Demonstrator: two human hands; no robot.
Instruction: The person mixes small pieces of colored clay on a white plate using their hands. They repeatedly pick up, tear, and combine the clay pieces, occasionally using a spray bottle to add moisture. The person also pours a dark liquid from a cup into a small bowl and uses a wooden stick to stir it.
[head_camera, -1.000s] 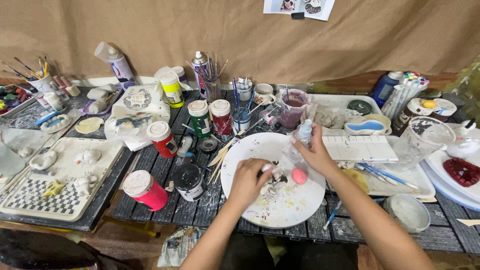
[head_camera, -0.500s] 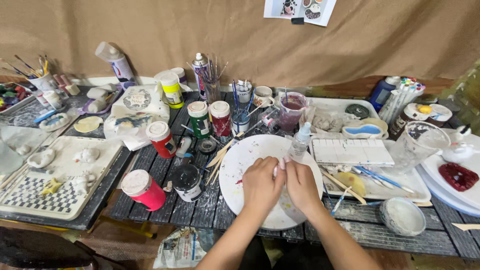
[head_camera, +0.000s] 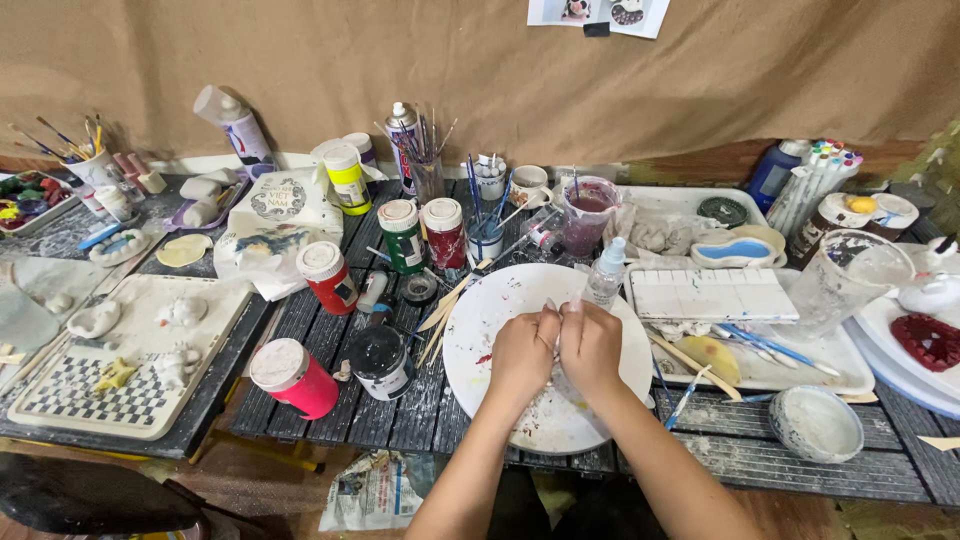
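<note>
- A dark slatted wooden table (head_camera: 320, 400) carries all the clutter, paint jars and trays.
- A round white paint-spattered plate (head_camera: 500, 300) lies at the table's near edge, under both hands.
- The left hand (head_camera: 521, 352) and right hand (head_camera: 592, 345) are pressed together above the plate's middle, fingers curled in, pinching something small and pale between them; what it is cannot be told.
- A white rectangular paint palette (head_camera: 712, 294) sits just right of the plate.
- A red paint jar with a white lid (head_camera: 293, 378) stands well to the left.
- A small clear spray bottle (head_camera: 607, 273) stands at the plate's far rim.
</note>
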